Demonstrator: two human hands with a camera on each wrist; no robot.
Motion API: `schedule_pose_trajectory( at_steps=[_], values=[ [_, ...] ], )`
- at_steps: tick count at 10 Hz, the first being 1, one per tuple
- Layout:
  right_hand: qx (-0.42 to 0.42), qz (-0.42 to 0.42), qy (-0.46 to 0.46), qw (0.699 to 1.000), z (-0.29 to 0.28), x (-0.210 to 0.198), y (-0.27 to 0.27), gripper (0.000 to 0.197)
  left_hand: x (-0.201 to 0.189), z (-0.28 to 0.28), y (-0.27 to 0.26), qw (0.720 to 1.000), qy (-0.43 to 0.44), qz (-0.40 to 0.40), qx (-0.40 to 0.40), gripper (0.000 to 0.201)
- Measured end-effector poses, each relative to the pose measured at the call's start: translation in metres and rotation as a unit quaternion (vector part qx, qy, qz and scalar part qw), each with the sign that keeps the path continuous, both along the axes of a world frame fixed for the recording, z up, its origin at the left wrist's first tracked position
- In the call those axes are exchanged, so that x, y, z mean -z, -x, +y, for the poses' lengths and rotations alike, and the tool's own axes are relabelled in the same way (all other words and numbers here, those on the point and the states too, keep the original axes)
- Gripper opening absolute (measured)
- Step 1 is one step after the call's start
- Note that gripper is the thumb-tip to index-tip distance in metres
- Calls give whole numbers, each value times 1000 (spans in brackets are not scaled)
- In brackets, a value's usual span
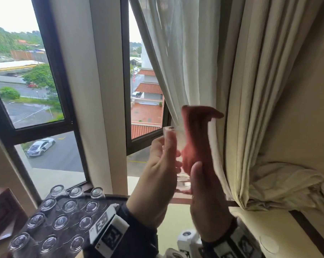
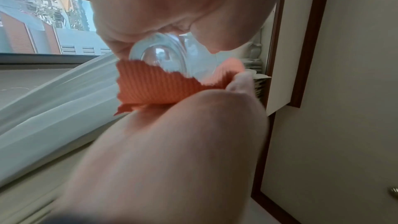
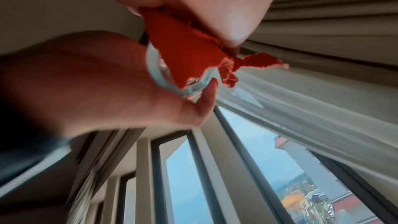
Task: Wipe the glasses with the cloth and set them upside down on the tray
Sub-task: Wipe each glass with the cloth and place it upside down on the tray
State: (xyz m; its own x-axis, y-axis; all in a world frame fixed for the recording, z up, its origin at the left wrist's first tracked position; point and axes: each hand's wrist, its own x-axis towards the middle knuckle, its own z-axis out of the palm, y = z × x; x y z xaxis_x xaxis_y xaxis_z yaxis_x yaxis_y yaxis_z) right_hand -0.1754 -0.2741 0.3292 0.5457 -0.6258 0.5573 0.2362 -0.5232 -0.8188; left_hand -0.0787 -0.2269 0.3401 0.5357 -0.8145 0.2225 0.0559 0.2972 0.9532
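Glass (image 1: 173, 146) — clear, held upright before the window (image 1: 144, 90), gripped by the left hand (image 1: 157, 175). Cloth (image 1: 196, 138) (orange-red): pinched by the right hand (image 1: 206, 200), pressed against the glass. Tray (image 1: 101, 205) — below the window, left of the hands, bearing upturned glasses (image 1: 60, 221).

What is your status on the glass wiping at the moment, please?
Left hand grips glass, held up. Right hand presses orange cloth against it. Wiped glasses upside down on tray. Nothing blocking.
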Motion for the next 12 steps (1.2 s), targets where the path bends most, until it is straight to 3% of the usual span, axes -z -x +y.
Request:
schedule_pose_trajectory(
  at_steps=[1, 2, 3, 4, 5, 6, 7, 8, 9, 10, 11, 12],
  values=[
    [-51, 14, 24, 998, 4, 34, -1, 40, -10, 2, -12, 999, -22, 38, -10, 50],
    [-53, -42, 12, 998, 4, 56, -1, 54, -10, 5, -18, 999, -27, 30, -11, 54],
    [-39, -44, -39, 998, -7, 44, 1, 57, -6, 9, -6, 1000, -16, 15, 13, 55],
    [-56, -37, -54, 996, -16, 18, 4, 35, -2, 8, 8, 1000, -8, -1, 23, 52],
    [-61, -57, -4, 996, -5, 6, 1, 49, -3, 4, 6, 1000, -10, 3, 1, 61],
    [-78, -44, 110, 990, 4, 29, -2, 59, -12, 3, -14, 999, -1, 44, -28, 86],
    [-92, -33, 60, 993, 8, 47, -1, 51, -17, 3, -32, 998, -29, 39, -49, 129],
    [-78, -24, -33, 996, 6, 45, 0, 63, -13, 4, -28, 998, -47, 17, -33, 124],
    [-55, -28, -53, 997, -12, 30, -4, 79, -4, 6, -8, 998, -63, 8, 6, 77],
    [60, -42, -73, 995, -24, 12, 0, 110, 8, 5, 5, 997, -54, -37, 39, 54],
    [86, -46, -15, 995, -24, 3, 3, 78, 2, 6, 9, 996, -28, -44, 74, 47],
    [6, -69, 45, 997, -6, 13, -3, 71, -7, 5, -6, 999, -14, 7, 42, 59]
  ],
)
